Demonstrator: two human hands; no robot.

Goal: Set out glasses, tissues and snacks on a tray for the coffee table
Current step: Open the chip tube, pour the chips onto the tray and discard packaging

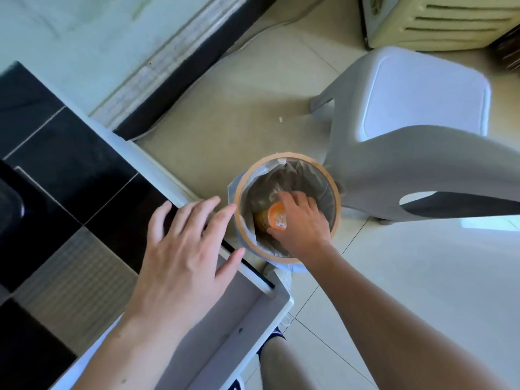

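1. My right hand (302, 220), at the frame centre, reaches into the lined bin (287, 208) and grips an orange-lidded cup (274, 216).
2. My left hand (185, 243) rests spread flat on the desk (70, 175) edge, lower left.

Orange-lidded snack tub (274, 218), tilted, inside the lined round bin (284, 157)

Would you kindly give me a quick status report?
Left hand open above table edge. Right hand grips orange container inside lined bin. Stool beside bin.
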